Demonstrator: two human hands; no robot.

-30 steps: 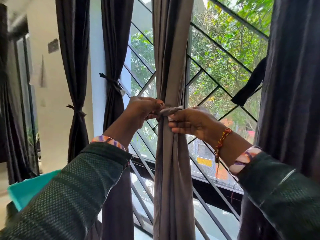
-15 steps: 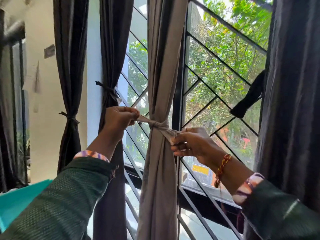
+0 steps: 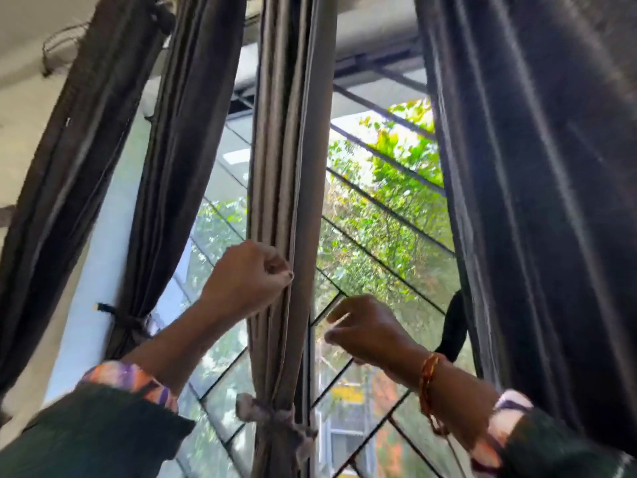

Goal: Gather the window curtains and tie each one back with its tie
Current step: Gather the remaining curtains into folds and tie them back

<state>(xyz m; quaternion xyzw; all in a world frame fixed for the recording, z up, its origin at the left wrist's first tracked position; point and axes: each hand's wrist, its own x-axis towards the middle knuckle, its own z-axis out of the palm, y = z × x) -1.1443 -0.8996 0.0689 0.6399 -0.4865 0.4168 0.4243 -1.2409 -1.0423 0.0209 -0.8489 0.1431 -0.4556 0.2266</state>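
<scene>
The grey-brown middle curtain [image 3: 286, 188] hangs gathered in front of the window, bound low down by its knotted tie [image 3: 275, 422]. My left hand [image 3: 246, 276] is above the knot, pinching a fold on the curtain's left side. My right hand [image 3: 362, 327] hovers just right of the curtain with its fingers loosely curled, holding nothing. A dark curtain [image 3: 179, 174] to the left is tied back with its tie [image 3: 129, 320]. The far-left curtain [image 3: 65, 174] hangs dark too. The wide dark curtain [image 3: 537, 208] on the right hangs loose, its black tie [image 3: 455, 327] dangling at its inner edge.
Behind the curtains is a window [image 3: 386, 236] with a diagonal metal grille and green trees outside. A white wall strip [image 3: 103, 257] separates the two left curtains. A curtain rod area and ceiling show at the top.
Both hands let go of the tie ends and rose above the knot. The left hand took a curtain fold; the right came off the fabric. The view tilted upward.
</scene>
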